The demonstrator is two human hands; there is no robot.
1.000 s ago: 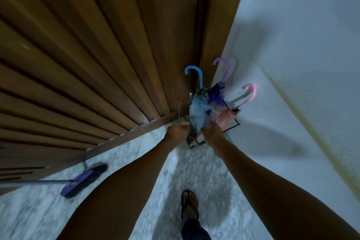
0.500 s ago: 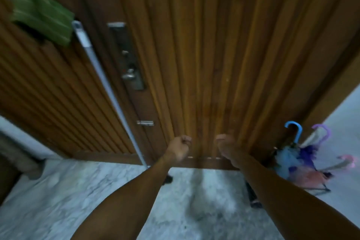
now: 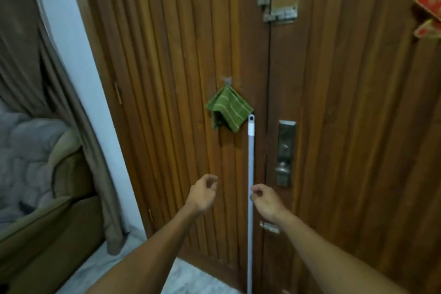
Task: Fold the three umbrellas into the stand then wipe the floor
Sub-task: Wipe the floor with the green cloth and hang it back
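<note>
As no umbrella or stand is in view, the step in hand reads as floor wiping. Item: mop pole [image 3: 250, 162], upright against wooden door [image 3: 346, 126], just beside right hand [image 3: 265, 203]. Hands: left hand [image 3: 202, 194] and right both loosely curled, holding nothing. Next move: close fingers round pole. Green cloth [image 3: 229, 112] hangs above.

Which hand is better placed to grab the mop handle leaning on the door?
Right. The right hand has its fingers nearly at the mop handle; the left hand hangs farther off.
</note>
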